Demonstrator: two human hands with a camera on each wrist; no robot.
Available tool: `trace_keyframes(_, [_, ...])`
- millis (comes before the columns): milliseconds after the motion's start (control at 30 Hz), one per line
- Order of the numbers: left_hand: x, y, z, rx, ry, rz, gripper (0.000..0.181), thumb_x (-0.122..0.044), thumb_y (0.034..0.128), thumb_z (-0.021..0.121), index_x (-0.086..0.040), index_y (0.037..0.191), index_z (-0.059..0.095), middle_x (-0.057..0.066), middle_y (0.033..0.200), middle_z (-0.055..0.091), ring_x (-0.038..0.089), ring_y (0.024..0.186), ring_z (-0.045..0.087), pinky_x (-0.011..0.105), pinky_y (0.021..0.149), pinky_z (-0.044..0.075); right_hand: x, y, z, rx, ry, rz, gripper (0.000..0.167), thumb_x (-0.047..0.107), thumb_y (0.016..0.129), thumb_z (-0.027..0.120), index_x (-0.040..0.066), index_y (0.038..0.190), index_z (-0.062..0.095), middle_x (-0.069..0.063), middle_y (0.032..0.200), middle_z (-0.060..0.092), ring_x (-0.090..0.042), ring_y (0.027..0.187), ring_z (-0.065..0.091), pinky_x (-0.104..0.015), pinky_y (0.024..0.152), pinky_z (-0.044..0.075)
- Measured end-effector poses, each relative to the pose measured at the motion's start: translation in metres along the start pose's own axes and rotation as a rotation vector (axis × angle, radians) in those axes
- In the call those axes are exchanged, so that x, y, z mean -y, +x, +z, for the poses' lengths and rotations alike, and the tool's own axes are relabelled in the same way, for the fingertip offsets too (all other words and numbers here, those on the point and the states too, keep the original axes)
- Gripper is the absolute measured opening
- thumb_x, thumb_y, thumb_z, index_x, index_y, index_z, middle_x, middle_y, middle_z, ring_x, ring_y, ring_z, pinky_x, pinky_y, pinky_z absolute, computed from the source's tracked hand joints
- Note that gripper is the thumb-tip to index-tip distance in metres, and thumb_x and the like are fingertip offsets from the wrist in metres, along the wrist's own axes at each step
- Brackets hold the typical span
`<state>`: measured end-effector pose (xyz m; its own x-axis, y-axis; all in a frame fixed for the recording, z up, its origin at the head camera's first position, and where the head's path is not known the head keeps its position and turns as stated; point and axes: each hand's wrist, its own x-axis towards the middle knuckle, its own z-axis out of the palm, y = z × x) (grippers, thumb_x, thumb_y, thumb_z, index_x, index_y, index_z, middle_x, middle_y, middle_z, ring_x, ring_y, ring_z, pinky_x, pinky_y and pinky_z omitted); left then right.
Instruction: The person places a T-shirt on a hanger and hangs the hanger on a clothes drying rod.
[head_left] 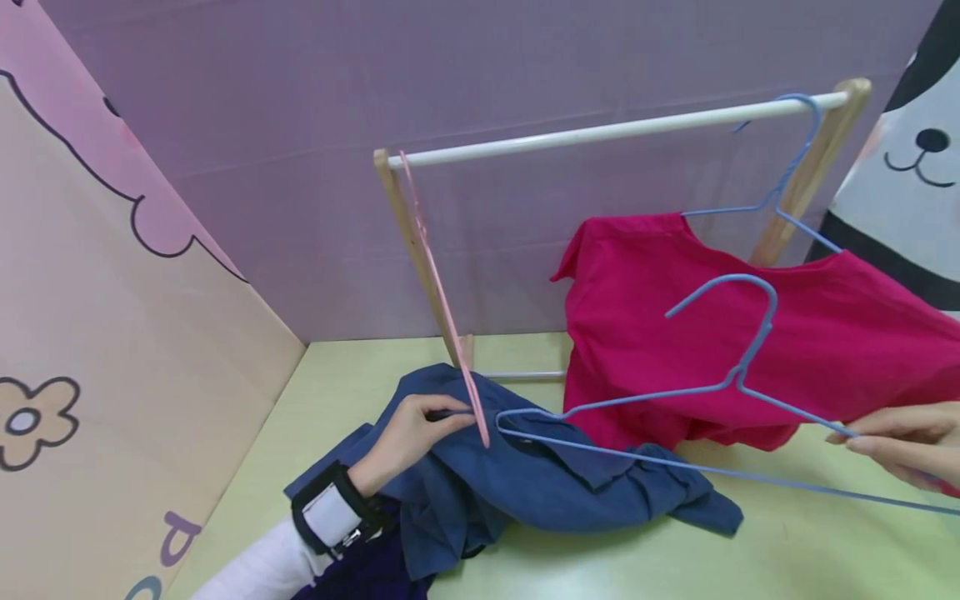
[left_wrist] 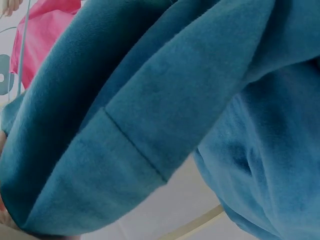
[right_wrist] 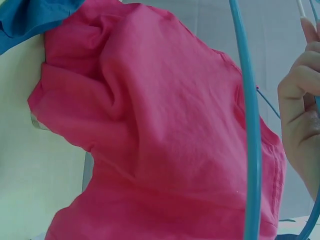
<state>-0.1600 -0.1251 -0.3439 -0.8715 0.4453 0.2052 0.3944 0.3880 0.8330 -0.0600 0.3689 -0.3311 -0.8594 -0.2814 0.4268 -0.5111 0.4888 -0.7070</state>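
My left hand [head_left: 408, 437] pinches the fabric of a dark blue shirt [head_left: 540, 492], which lies crumpled on the table. In the left wrist view, raised folds of the blue shirt [left_wrist: 175, 90] fill most of the picture and hide nearly all of that hand. My right hand [head_left: 911, 437], at the right edge, holds a blue clothes hanger [head_left: 645, 398] by its sloping arm. The hanger's hook points up, and its far end lies over the blue shirt near the collar. In the right wrist view, fingers of the right hand [right_wrist: 305, 95] curl round the hanger [right_wrist: 251, 135].
A clothes rack with a white rod [head_left: 600, 133] stands behind. From it hang a pink hanger [head_left: 442, 300] at left and a magenta shirt [head_left: 675, 325] on another blue hanger [head_left: 795, 167] at right. Dark navy cloth [head_left: 367, 567] lies under the left forearm.
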Motion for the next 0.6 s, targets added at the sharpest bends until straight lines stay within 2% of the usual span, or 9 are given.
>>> trace_keyframes(67, [-0.005, 0.000, -0.001, 0.023, -0.006, -0.019, 0.020, -0.025, 0.0796, 0.065, -0.009, 0.090, 0.070, 0.002, 0.088, 0.067, 0.010, 0.081, 0.058, 0.024, 0.071, 0.046, -0.001, 0.000, 0.002, 0.017, 0.027, -0.008, 0.054, -0.029, 0.070, 0.049, 0.017, 0.091, 0.068, 0.003, 0.044, 0.039, -0.008, 0.033, 0.032, -0.018, 0.029, 0.023])
trace_keyframes(200, [-0.007, 0.000, 0.000, 0.088, -0.022, -0.041, 0.016, -0.020, 0.0798, 0.065, -0.009, 0.091, 0.070, 0.002, 0.086, 0.066, 0.010, 0.075, 0.056, 0.022, 0.066, 0.044, 0.001, 0.002, 0.006, 0.063, -0.011, 0.090, 0.045, -0.020, 0.075, 0.053, 0.020, 0.091, 0.069, 0.002, 0.045, 0.039, -0.010, 0.035, 0.033, -0.022, 0.035, 0.027])
trace_keyframes(300, [-0.005, -0.001, 0.002, 0.135, -0.006, -0.008, 0.015, -0.019, 0.0787, 0.067, -0.010, 0.090, 0.070, 0.000, 0.081, 0.066, 0.008, 0.066, 0.052, 0.019, 0.059, 0.041, 0.003, 0.004, 0.010, 0.096, -0.055, 0.170, 0.037, -0.013, 0.079, 0.055, 0.019, 0.091, 0.069, 0.001, 0.045, 0.039, -0.012, 0.036, 0.035, -0.025, 0.037, 0.028])
trace_keyframes(500, [-0.010, -0.003, 0.007, 0.180, 0.076, 0.046, 0.013, -0.017, 0.0776, 0.067, -0.008, 0.087, 0.070, -0.001, 0.076, 0.064, 0.004, 0.058, 0.046, 0.017, 0.052, 0.037, 0.002, 0.010, 0.018, 0.157, 0.011, 0.184, 0.037, -0.011, 0.081, 0.053, 0.019, 0.095, 0.069, -0.001, 0.047, 0.041, -0.014, 0.038, 0.038, -0.027, 0.038, 0.029])
trace_keyframes(600, [-0.014, -0.004, 0.012, 0.190, 0.070, 0.069, 0.013, -0.014, 0.0783, 0.066, -0.006, 0.088, 0.069, 0.002, 0.078, 0.066, 0.003, 0.054, 0.043, 0.016, 0.048, 0.033, 0.005, 0.017, 0.028, 0.197, 0.075, 0.184, 0.036, -0.011, 0.082, 0.051, 0.019, 0.094, 0.069, -0.002, 0.049, 0.043, -0.015, 0.039, 0.039, -0.027, 0.037, 0.030])
